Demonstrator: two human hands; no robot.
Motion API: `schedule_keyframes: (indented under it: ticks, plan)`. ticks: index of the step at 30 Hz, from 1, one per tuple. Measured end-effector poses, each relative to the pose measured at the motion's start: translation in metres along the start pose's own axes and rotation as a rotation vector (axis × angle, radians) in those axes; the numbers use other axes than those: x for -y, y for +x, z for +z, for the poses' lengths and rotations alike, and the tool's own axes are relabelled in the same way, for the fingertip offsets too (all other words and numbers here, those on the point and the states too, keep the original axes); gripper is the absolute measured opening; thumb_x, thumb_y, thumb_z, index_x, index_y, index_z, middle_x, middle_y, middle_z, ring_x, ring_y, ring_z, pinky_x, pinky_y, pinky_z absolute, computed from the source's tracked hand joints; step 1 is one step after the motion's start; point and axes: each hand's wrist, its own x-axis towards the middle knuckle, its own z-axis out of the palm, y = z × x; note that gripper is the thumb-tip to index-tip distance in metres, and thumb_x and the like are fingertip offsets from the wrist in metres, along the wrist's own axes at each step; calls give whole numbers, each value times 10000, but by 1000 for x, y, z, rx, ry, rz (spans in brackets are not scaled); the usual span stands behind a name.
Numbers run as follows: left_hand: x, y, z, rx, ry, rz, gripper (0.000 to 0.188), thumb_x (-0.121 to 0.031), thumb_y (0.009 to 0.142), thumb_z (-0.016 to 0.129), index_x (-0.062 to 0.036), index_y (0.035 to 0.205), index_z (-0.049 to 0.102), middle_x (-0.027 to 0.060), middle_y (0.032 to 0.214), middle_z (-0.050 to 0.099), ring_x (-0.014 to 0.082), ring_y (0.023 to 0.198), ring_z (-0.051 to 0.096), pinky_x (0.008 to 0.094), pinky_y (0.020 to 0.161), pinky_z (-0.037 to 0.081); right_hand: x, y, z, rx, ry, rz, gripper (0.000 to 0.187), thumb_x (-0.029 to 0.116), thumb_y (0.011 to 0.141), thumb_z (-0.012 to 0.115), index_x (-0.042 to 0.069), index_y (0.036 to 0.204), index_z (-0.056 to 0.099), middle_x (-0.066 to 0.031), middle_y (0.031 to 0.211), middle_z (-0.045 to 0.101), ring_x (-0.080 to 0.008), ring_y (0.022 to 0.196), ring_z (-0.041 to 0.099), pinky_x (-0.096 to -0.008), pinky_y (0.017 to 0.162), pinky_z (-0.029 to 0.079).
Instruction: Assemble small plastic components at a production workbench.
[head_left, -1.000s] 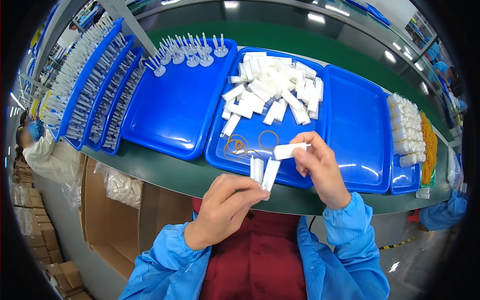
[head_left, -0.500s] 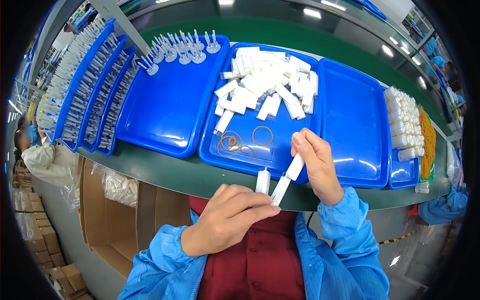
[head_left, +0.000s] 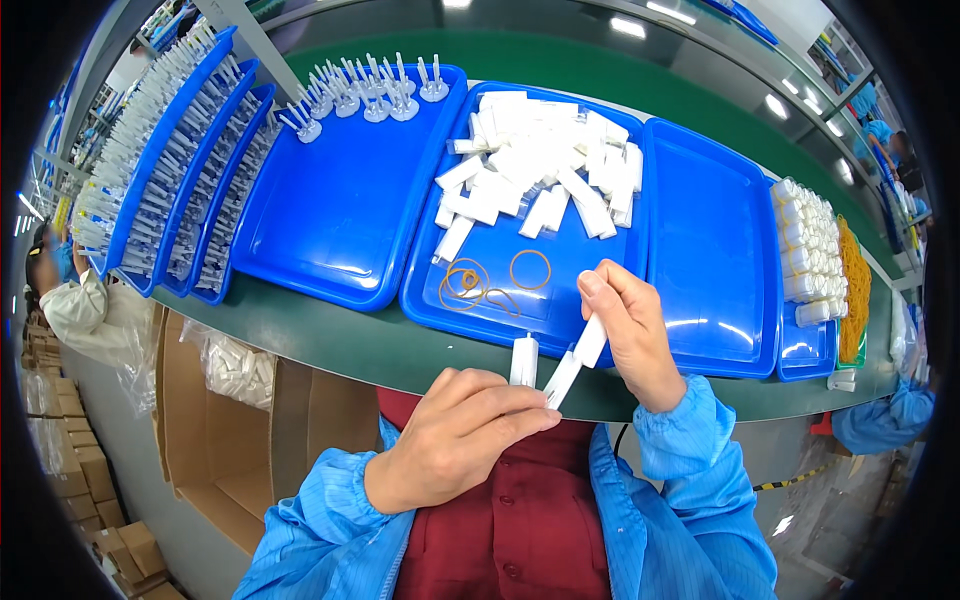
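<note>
Pinching a slim white piece (head_left: 591, 342) by its upper end, thumb against fingers: right hand (head_left: 632, 335). Its lower end appears to meet the top of a second white piece (head_left: 563, 380), whose foot sits between thumb and fingertips of the left hand (head_left: 455, 435). A third white piece (head_left: 524, 360) stands up behind those left fingers; its grip is hidden, cannot tell how firm. All three are over the front strip of the green worktop (head_left: 400, 355), just short of the tray.

Risks, my reading: contact at the ends could tip the second piece sideways if the left pinch is loose; the third could slide out as those fingers shift. Worktop edge runs close by the left fingertips, so a drop might go over the front.

Outward: blue tray (head_left: 425, 298), front rim near the right hand, a possible snag for knuckles. Loose rubber bands (head_left: 530, 270) lie inside, a white pile (head_left: 520, 155) behind; a low sweep could catch either. Easier room rightward, over the neighbouring tray (head_left: 705, 260), though its raised side rim needs clearing.
</note>
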Motion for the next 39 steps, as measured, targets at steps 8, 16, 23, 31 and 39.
schedule_keyframes:
  ticks: [8, 16, 23, 31, 39]
  plan:
    - [4, -1, 10, -165, 64, 14, 351, -4, 734, 778, -93, 1071, 736, 41, 1077, 709, 220, 871, 641, 324, 740, 459, -4, -13, 23, -12, -414, -414, 239, 170, 976, 608, 47, 775, 568, -97, 783, 535, -287, 823, 496, -400, 822, 377]
    - [22, -8, 0, -217, 194, 18, 399, -10, 726, 840, -86, 1091, 697, 67, 1041, 709, 217, 820, 680, 332, 717, 498, 3, 4, 41, 21, -353, -464, 200, 124, 1016, 555, 49, 834, 596, -78, 805, 562, -280, 823, 523, -400, 794, 389]
    - [31, -15, 7, -298, 73, -160, 364, 95, 756, 801, -44, 1075, 692, 107, 1044, 683, 266, 854, 701, 329, 727, 577, -18, 75, 6, -28, -1268, -784, 186, 75, 868, 627, 60, 1050, 661, -95, 989, 639, -290, 947, 597, -393, 869, 458]
    - [33, -19, 7, -268, 60, -171, 349, 85, 750, 810, -61, 1055, 723, 96, 1079, 679, 256, 941, 684, 342, 784, 556, 1, 57, -25, -7, -1054, -579, 333, -40, 759, 653, 59, 1077, 662, -117, 1010, 646, -320, 973, 622, -440, 855, 520]
    - [28, -6, 8, -219, 111, -112, 364, 59, 732, 826, -85, 1054, 735, 70, 1076, 704, 243, 908, 667, 342, 754, 502, -8, 61, -3, 38, -1460, -277, 170, 104, 839, 693, 20, 971, 627, -137, 931, 699, -342, 915, 695, -432, 805, 558]
